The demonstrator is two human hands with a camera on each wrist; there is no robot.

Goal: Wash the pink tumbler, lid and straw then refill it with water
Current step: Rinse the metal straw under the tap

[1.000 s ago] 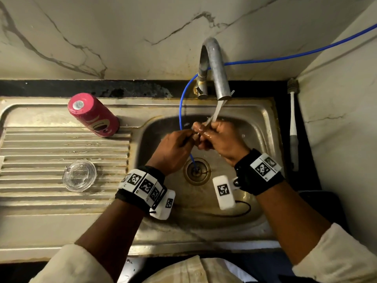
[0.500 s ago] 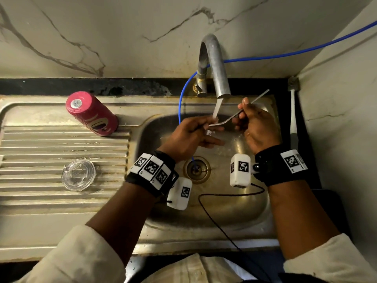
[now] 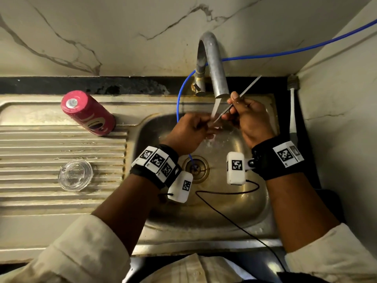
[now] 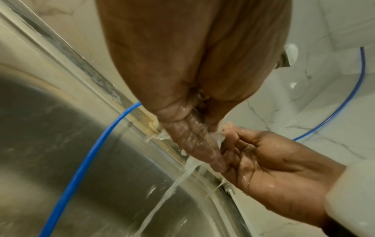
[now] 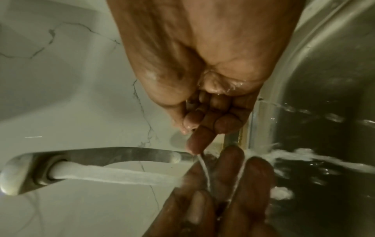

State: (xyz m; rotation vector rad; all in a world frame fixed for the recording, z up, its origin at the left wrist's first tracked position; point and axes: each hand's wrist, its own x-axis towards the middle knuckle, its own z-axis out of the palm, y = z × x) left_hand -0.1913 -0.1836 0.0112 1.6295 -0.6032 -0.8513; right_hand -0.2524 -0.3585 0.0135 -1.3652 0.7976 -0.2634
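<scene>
The thin clear straw (image 3: 246,88) slants across the tap's mouth, its upper end pointing back right. My right hand (image 3: 248,117) pinches it near the middle, thumb up. My left hand (image 3: 191,131) pinches its lower end in the running water (image 3: 215,108), which splashes over the fingers (image 4: 194,141). The right wrist view shows the stream (image 5: 113,174) hitting my left fingers (image 5: 229,162). The pink tumbler (image 3: 87,113) stands upside down on the drainboard at the back left. Its clear lid (image 3: 75,175) lies flat on the ridges nearer me.
The steel tap (image 3: 214,64) arches over the sink basin (image 3: 204,221), with the drain (image 3: 195,169) below my hands. A blue hose (image 3: 306,49) runs along the wall and down into the drain. A white brush (image 3: 292,111) lies on the dark counter on the right.
Both hands have risen from low in the basin. My right hand has moved right and back with the straw, which now tilts more steeply with its lower end in the stream.
</scene>
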